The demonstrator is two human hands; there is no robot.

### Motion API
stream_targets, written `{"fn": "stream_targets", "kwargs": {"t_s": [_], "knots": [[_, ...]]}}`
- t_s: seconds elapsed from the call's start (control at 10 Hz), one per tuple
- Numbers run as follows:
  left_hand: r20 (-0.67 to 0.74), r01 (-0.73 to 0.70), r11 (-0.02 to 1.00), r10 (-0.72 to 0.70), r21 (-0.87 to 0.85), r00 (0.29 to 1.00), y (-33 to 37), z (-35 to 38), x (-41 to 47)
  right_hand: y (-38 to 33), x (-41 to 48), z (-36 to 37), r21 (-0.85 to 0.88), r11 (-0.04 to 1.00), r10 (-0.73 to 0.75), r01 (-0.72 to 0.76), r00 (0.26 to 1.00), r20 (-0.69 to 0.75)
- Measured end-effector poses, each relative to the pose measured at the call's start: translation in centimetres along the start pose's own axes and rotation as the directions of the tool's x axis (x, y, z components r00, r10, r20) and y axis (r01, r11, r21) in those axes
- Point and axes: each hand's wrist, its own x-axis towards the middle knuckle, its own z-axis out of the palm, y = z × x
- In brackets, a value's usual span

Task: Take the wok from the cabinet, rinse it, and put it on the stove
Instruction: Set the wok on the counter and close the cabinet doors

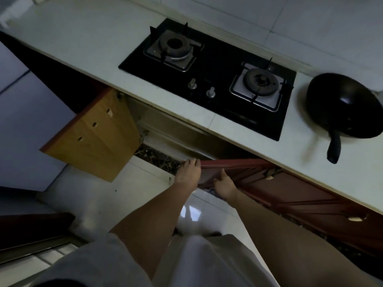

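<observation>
Below, the left hand (189,172) curls its fingers over the edge of the red cabinet door (238,168), the right hand (224,184) hiding its own, with the wok (342,104) beside the stove (217,65).

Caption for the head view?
The left hand and right hand hold the cabinet door; the wok sits on the counter beside the stove.

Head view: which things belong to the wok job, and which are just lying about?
Job: wok; stove; red door with left hand and right hand on it; open wooden door.
Lying about: counter; pale handle; floor.
</observation>
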Motion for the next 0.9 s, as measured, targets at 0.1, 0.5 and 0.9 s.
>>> {"fn": "stream_targets", "kwargs": {"t_s": [0.1,0.5,0.9], "knots": [[-0.002,0.034,0.999,-0.034,0.017,0.999,0.0,0.9,0.1,-0.6,1.5,-0.2,0.058,0.998,0.023,-0.025,0.999,0.031],[-0.01,0.111,0.99,-0.111,0.086,0.994,1.3,-3.2,5.5,-4.7,7.1,-1.3,0.372,0.92,0.068,-0.125,0.984,0.163],[0.004,0.158,0.986,-0.158,-0.051,0.987,1.7,-3.3,8.2,-7.0,10.3,-3.0,0.481,0.859,0.118,-0.177,0.982,0.15]]}}
